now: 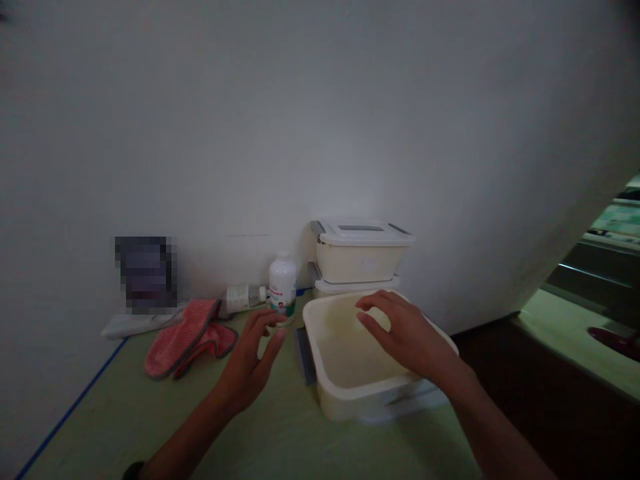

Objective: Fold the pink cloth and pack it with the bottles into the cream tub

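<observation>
An open cream plastic container [320, 363] sits on the green table, with a grey latch on its left side. My right hand [405, 333] hovers over it, palm down and fingers loosely spread, holding nothing. My left hand [253, 360] is open to the left of the container, fingers apart and reaching toward a small white bottle [283, 283] standing by the wall. I cannot tell whether its fingertips touch the bottle.
Two lidded cream containers [363, 253] are stacked against the wall behind the open one. A second bottle [243, 298] lies on its side. A red cloth [187, 337] lies at the left beside a white flat object [133, 325]. The table edge drops to dark floor at right.
</observation>
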`<state>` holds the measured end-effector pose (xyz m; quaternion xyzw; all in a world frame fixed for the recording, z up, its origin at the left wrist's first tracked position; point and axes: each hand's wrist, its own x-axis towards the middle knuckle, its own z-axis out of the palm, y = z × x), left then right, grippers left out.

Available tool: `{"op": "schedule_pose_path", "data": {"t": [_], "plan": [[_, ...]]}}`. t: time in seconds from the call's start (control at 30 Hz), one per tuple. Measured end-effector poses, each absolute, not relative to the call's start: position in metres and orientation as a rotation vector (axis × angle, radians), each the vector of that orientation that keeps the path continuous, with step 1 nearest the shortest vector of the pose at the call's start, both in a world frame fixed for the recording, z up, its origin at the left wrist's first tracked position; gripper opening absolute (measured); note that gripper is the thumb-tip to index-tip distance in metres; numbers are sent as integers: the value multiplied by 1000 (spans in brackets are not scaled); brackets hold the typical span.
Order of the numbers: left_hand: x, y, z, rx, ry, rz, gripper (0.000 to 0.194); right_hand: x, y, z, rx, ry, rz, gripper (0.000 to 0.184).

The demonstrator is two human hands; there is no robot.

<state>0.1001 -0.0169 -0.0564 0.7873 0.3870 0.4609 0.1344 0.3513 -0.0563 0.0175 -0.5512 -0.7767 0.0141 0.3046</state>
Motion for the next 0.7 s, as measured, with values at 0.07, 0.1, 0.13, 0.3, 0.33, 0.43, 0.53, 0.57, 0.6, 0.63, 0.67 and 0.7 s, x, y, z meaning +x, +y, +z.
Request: {"op": "schedule_pose_path", "data": {"t": [0.07, 0.1, 0.13, 0.3, 0.33, 0.43, 0.53, 0.57, 0.6, 0.63, 0.67, 0.7], "plan": [[79, -19, -59, 2359, 1177, 1314, 18, 320, -62, 19, -1363, -2169, 44, 19], [67, -19, -62, 2406, 1204, 1298, 18, 305, -65, 20, -1325, -2217, 29, 19], [55, -20, -66, 2453, 1236, 1286, 18, 290, -67, 20, -1313, -2257, -11, 19], [0, -17, -94, 2655, 1535, 1277, 16, 229, -71, 11, -1369, -2417, -282, 13], [-7, -15, -100, 2674, 1601, 1264, 17, 218, -71, 7, -1340, -2453, -299, 11], [-22, -6, -115, 2690, 1710, 1204, 23, 185, -71, -18, -1255, -2518, -263, 12], [-31, 5, -127, 2666, 1772, 1096, 32, 161, -66, -58, -1138, -2589, -111, 12], [-34, 7, -129, 2642, 1795, 1053, 33, 156, -62, -72, -1122, -2604, -41, 12], [-37, 9, -131, 2615, 1809, 1012, 32, 154, -58, -85, -1128, -2597, 24, 12], [-39, 10, -131, 2586, 1813, 963, 31, 153, -54, -96, -1114, -2582, 81, 12], [-41, 11, -131, 2560, 1806, 908, 29, 154, -49, -105, -1134, -2535, 130, 12], [-42, 10, -129, 2538, 1790, 854, 28, 156, -45, -112, -1132, -2507, 194, 12]]}}
